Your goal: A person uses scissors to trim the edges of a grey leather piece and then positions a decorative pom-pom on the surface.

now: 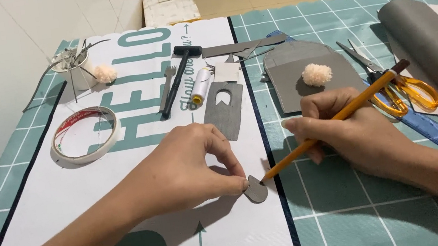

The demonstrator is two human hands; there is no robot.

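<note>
While my left hand pinches a small grey cutout flat on the mat, my right hand is closed around a pencil, tip at the cutout's two o'clock edge. Scissors lie at one o'clock of my right hand, tape at ten o'clock of my left.

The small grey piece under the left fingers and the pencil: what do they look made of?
The small grey piece looks like thin matte leatherette or felt, going by its flat, dull surface; which one is unclear. The pencil in the right hand looks like yellow-painted wood with a dark end.
</note>
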